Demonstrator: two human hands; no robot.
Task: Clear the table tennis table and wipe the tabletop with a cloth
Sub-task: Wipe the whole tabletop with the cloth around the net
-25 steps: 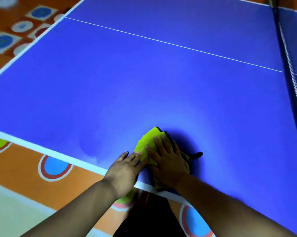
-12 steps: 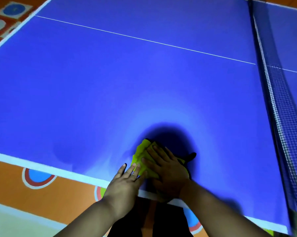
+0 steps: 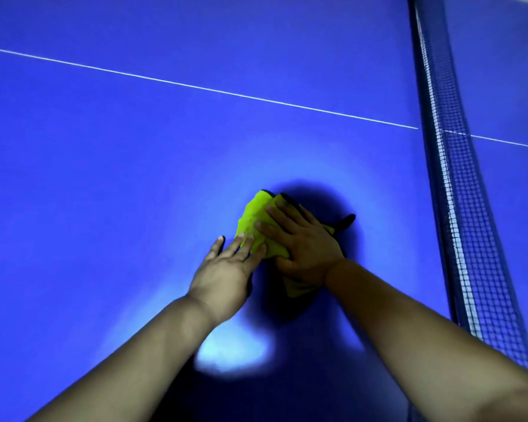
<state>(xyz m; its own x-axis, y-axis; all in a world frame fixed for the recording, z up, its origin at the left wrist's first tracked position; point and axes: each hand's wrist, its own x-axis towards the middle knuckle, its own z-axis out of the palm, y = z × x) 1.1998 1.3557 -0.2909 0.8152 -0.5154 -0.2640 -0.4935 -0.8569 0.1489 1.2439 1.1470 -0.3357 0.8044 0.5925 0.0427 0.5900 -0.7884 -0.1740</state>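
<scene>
A folded yellow-green cloth (image 3: 254, 220) with a dark edge lies on the blue table tennis tabletop (image 3: 119, 178). My right hand (image 3: 302, 242) lies flat on top of it, fingers straight, pressing it down. My left hand (image 3: 226, 269) rests beside it on the left, its straight fingertips touching the cloth's near left edge. Part of the cloth sticks out under my right wrist.
The dark net (image 3: 457, 193) with a white top band runs along the right side, close to my right forearm. A thin white centre line (image 3: 195, 86) crosses the tabletop beyond the cloth. A bright glare spot (image 3: 232, 354) shows between my forearms.
Both hands have pushed the cloth away from the near white edge toward the middle of the tabletop. The floor and table edge have dropped out of view.
</scene>
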